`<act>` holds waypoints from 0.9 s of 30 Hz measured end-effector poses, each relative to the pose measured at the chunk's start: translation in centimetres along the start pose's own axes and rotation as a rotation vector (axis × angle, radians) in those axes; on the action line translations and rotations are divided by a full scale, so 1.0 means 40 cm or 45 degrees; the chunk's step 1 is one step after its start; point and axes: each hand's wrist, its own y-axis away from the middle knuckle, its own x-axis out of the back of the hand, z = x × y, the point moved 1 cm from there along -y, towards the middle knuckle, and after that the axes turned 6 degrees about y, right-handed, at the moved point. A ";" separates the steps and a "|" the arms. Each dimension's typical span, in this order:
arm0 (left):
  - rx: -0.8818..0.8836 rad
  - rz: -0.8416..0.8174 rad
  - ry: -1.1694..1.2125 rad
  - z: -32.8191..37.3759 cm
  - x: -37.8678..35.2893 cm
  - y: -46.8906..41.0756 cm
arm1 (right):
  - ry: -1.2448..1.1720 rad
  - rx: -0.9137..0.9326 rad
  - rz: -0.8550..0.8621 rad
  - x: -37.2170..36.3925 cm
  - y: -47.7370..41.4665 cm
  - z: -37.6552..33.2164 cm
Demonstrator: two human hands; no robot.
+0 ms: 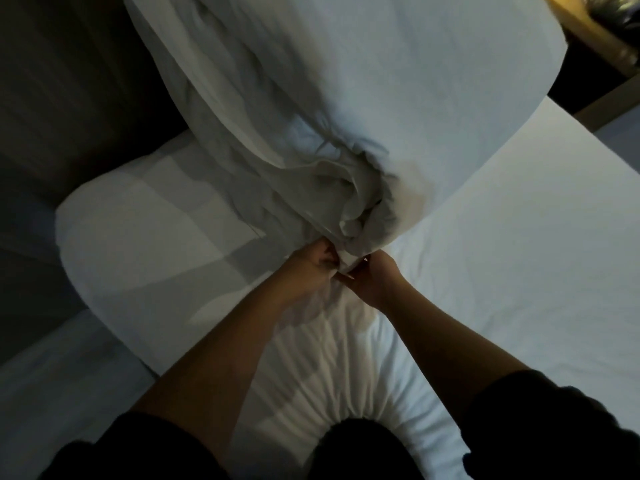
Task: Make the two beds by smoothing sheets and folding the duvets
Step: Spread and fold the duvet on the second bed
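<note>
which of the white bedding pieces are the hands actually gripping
The bunched duvet: left hand and right hand pinch its gathered end. The pillow lies untouched to the left.

This is a bedroom, probably in a hotel. Two beds with white sheets stand side by side: one bed (502, 237) fills the centre, a second bed (52, 375) shows at 8 o'clock. A white pillow (145, 237) lies at 9 o'clock, wooden furniture (588, 36) at 1 o'clock.

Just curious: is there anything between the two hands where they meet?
In the head view, a bunched fold of the white duvet sits between the left hand and right hand; both pinch it.
</note>
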 end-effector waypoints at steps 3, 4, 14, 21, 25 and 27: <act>0.005 0.077 0.022 0.001 0.020 0.036 | 0.133 0.014 -0.023 0.016 0.044 -0.001; -0.002 0.151 0.009 0.005 0.025 0.052 | 0.167 0.041 -0.023 0.025 0.061 -0.006; -0.415 0.277 -0.132 0.144 -0.036 0.104 | 0.177 0.373 0.081 -0.011 0.168 -0.215; 0.010 0.733 0.626 0.200 0.026 0.079 | 1.003 1.061 0.503 -0.048 0.235 -0.284; 0.023 0.698 0.721 0.258 0.035 0.023 | 1.780 1.283 0.429 -0.151 0.231 -0.365; 0.139 0.714 0.632 0.253 0.028 0.001 | 2.054 1.314 0.394 -0.185 0.203 -0.395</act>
